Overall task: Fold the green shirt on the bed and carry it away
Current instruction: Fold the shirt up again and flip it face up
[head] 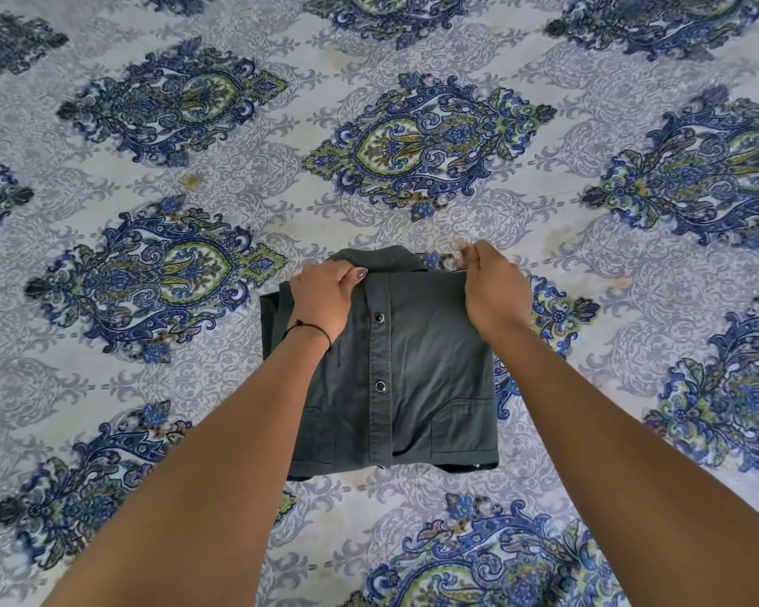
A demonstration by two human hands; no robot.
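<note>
A: In the head view, your green shirt (426, 357) lies on the patterned bed (193, 168) just in front of you. It is down to a compact rectangle, with the snap placket (380, 318) facing up and the collar (382, 256) at the far edge.

B: You have it by that far edge. Your left hand (323, 300) is curled over the corner beside the collar, thumb resting on the placket. Your right hand (491, 291) pinches the opposite far corner, fingers bent around the fabric.

A: You likely hold both corners at once to keep the layers square. With only one side held, the stack would probably skew. To my eye the folding is nearly done, with one last fold or the lift left.

B: Some of it is hidden from you, though. The fingertips of your left hand disappear behind the cloth. You cannot tell whether your right hand has every layer or only the top one.

A: The sleeves are out of sight, presumably tucked underneath. Something dark shows at the near right corner of the hem, too small to make out. The edges of the bed are cut off on every side, so you get no hint of where the shirt goes next
</note>
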